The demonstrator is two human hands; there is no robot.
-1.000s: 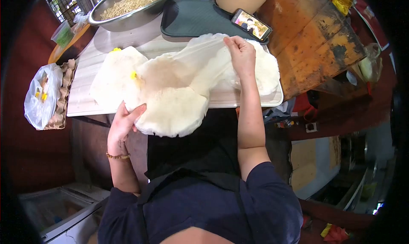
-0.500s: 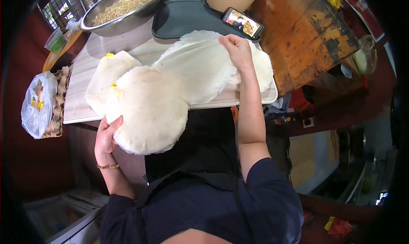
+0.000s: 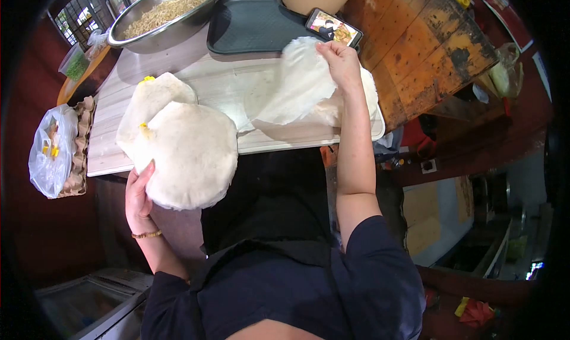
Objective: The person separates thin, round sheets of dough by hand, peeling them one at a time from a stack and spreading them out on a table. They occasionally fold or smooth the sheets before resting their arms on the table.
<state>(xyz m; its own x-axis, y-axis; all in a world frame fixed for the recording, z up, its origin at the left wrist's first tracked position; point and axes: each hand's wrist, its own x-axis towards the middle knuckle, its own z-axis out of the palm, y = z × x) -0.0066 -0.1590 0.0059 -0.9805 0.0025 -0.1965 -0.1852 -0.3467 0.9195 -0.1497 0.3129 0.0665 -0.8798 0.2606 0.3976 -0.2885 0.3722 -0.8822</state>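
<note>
My left hand (image 3: 141, 193) grips the lower left edge of a stack of round, thin white wrappers (image 3: 193, 153), thumb on top. The stack juts out over the table's near edge. Pinched in my right hand (image 3: 339, 61) is a single thin, translucent wrapper sheet (image 3: 303, 81), which hangs down to the left, apart from the stack. Behind the stack lies another pile of pale wrappers (image 3: 169, 90) with a yellow bit at its top. More wrappers (image 3: 369, 93) lie at the table's right end, partly hidden by my right forearm.
At the back are a steel bowl (image 3: 124, 38) of shredded food, a dark tray (image 3: 255, 28) and a phone (image 3: 335, 29) showing a picture. An egg carton (image 3: 83, 144) and a plastic bag (image 3: 52, 156) sit off the table's left side. A wooden table (image 3: 415, 55) adjoins on the right.
My right hand has drawn the sheet rightward, away from the stack, so they no longer overlap. My left hand and the stack have shifted slightly left.
</note>
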